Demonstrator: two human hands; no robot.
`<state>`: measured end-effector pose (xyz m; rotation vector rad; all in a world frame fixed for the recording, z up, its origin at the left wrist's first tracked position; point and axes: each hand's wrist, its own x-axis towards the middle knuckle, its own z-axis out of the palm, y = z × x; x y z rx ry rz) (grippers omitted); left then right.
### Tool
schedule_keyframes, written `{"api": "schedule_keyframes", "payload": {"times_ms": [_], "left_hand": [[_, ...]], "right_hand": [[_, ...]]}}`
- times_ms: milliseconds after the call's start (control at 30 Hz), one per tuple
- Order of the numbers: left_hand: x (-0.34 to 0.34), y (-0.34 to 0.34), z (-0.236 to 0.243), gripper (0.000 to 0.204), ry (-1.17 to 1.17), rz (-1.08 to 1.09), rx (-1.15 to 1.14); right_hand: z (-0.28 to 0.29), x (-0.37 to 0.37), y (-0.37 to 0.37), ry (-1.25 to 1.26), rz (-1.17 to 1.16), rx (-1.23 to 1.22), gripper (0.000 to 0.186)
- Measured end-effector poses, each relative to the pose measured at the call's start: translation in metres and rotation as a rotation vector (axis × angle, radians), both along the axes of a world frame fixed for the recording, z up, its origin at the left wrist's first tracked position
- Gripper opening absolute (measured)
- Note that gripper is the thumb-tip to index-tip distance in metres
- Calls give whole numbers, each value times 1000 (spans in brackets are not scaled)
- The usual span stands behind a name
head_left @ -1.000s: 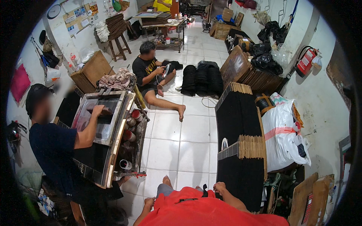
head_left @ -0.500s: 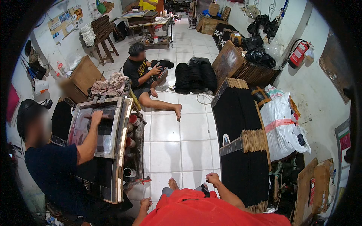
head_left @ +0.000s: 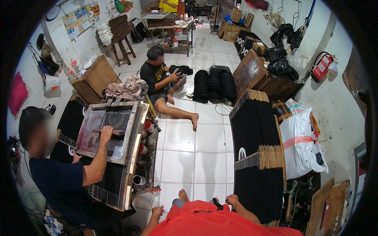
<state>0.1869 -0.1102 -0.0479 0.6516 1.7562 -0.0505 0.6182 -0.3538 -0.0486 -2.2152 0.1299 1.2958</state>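
Observation:
Both hands hang at my sides, beside my red shirt [head_left: 204, 216]. My left hand [head_left: 158, 211] is over the tiled floor, near the lower end of the screen-printing table; its fingers are loosely bent and apart, holding nothing visible. My right hand [head_left: 232, 200] hangs just left of the stack of boards with black fabric [head_left: 258, 196], fingers loosely curled and nothing seen in them. At left, a co-worker in a dark shirt [head_left: 59, 173] grips a wooden squeegee [head_left: 108, 131] on a framed screen [head_left: 132, 135]; their other hand is at the frame's near left edge.
Another person [head_left: 157, 80] sits on the floor ahead, one leg across the tiles, handling black fabric. Bundled black fabric rolls [head_left: 214, 84] lie beside them. Pots [head_left: 138, 180] line the printing table's side. At right stand a white sack [head_left: 299, 137] and cardboard [head_left: 328, 208].
The whole view has shifted right and slightly down. The co-worker's squeegee has come into clearer view, and their other hand now shows at the frame. My hands still hang low.

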Motion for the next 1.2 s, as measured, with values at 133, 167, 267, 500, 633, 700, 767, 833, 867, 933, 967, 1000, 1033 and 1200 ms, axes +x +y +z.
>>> {"api": "schedule_keyframes", "payload": {"times_ms": [133,167,267,500,633,700,767,833,867,933,967,1000,1033,1200], "left_hand": [[-6,-13,4,19,36,3,-24],[-8,-15,2,19,32,21,-22],[-17,-22,-4,18,14,68,-34],[-24,-32,-12,17,-3,161,-23],[-19,-34,-9,18,4,137,-4],[-15,-34,-7,18,24,121,-3],[-12,-33,-6,19,41,108,2],[-10,-31,-5,20,44,107,7],[-9,-30,-5,21,38,112,9],[-9,-27,-7,21,28,105,7],[-10,-25,-8,21,23,92,5],[-11,-24,-9,22,28,80,4],[-11,-24,-10,22,24,83,7],[-10,-24,-10,22,24,103,23]], "right_hand": [[1,11,24,12,-20,42,12],[0,15,29,6,-2,76,12],[0,21,41,14,13,143,12],[-5,29,49,37,9,131,14],[-11,28,41,61,21,137,12],[-13,26,36,66,8,122,11],[-13,24,31,43,14,118,10],[-12,24,28,35,9,103,10],[-11,25,26,33,7,94,10],[-10,27,24,31,10,78,10],[-10,27,23,30,15,72,10],[-10,28,22,30,6,64,10],[-11,29,22,32,15,71,10],[-16,30,27,40,-16,116,10]]}}
